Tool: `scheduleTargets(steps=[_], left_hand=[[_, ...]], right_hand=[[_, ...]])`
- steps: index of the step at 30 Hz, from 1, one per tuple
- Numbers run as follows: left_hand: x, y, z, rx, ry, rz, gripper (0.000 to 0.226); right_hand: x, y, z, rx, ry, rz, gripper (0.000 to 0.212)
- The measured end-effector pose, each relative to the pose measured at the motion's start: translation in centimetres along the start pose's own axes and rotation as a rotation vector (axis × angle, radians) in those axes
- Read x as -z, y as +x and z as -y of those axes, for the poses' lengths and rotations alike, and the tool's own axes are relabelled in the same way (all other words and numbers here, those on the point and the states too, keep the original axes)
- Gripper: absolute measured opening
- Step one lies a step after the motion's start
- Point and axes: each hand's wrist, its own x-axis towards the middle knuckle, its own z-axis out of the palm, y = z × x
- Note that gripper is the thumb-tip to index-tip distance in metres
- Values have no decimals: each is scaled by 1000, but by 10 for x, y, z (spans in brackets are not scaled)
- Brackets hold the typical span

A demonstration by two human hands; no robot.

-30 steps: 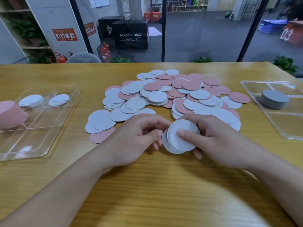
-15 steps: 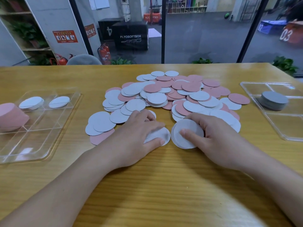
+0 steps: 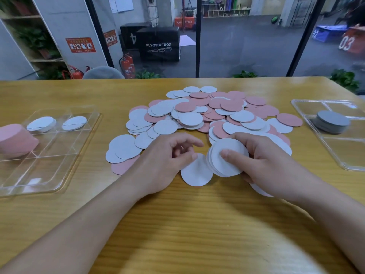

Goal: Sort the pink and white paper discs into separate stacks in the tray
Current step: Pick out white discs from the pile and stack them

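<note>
Near the front edge of the bench | our right hand now grips the white stack lifted and tilted | left hand pinches one more white disc, newly drawn beside it | tray still waits at left.

pink stack cut off left, disc under right hand

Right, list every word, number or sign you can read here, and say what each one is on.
"PLYOSOFTBOX": black box beyond the glass.
"4", lying on its side: black box behind it.
"03": red box, far right.
"02": blue box, blurred.
Orange box: lettering partly hidden, unclear.
Red wall signs, fire extinguisher label: too small to read.
</note>
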Motion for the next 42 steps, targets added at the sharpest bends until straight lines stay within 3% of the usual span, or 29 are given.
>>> scheduleTargets(steps=[4,10,16,19,24,28,32,38,42], left_hand=[[1,1,-1,20,-37,-60,12],[0,-2,-4,27,-200,21,9],[-2,0,-3,47,-306,26,7],[1,-1,-2,78,-249,2,21],[18,0,15,106,269,-204,18],[15,3,21,186,398,-138,37],[7,8,12,161,519,-46,27],[5,0,10,-4,247,52,15],[11,3,9,3,113,-201,13]], right_hand=[[-1,0,-1,1,-6,1,19],[-3,-1,-3,-34,-51,0,37],[-8,-2,3,18,7,99,19],[-8,-2,4,60,-19,124,18],[-7,-2,2,51,-69,71,28],[-7,-1,1,31,-66,49,28],[-7,-2,2,27,-77,50,28],[-5,-2,3,27,-96,45,29],[-5,-2,1,23,-100,29,32]])
